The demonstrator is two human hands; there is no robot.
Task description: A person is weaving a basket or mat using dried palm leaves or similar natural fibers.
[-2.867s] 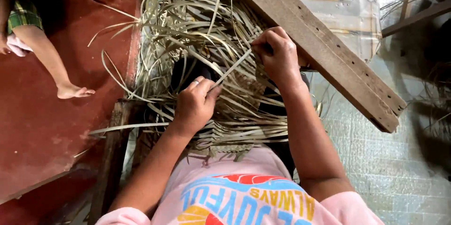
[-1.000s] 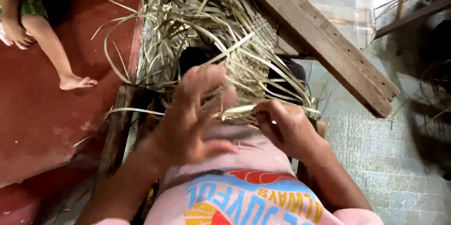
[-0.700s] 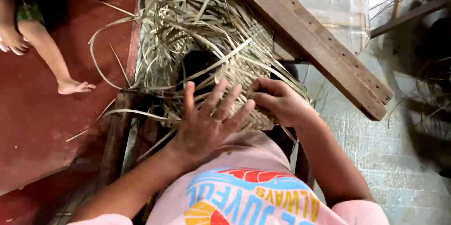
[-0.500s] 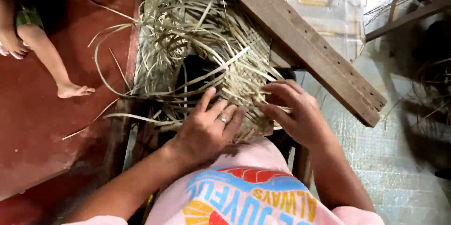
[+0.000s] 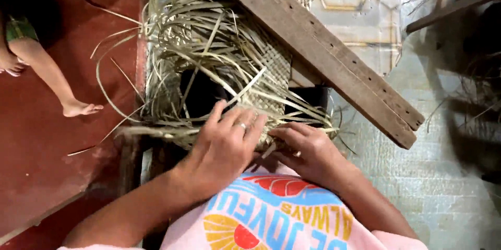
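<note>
We wear a pink T-shirt point(image 5: 271, 218) with short sleeves and a bright print: blue block letters, yellow letters, a red and yellow sun. Our arms are bare. A silver ring point(image 5: 241, 125) sits on our left hand point(image 5: 224, 148), at 12 o'clock from the print.

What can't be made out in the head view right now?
- Near edge of the woven basket: covered by the left hand and right hand.
- What the right hand's fingertips pinch: hidden under its own knuckles.
- Basket's far side: behind the wooden plank.
- Another person's leg: cut off at the left edge above the knee.
- Dark shapes at right: too shadowed to identify.
</note>
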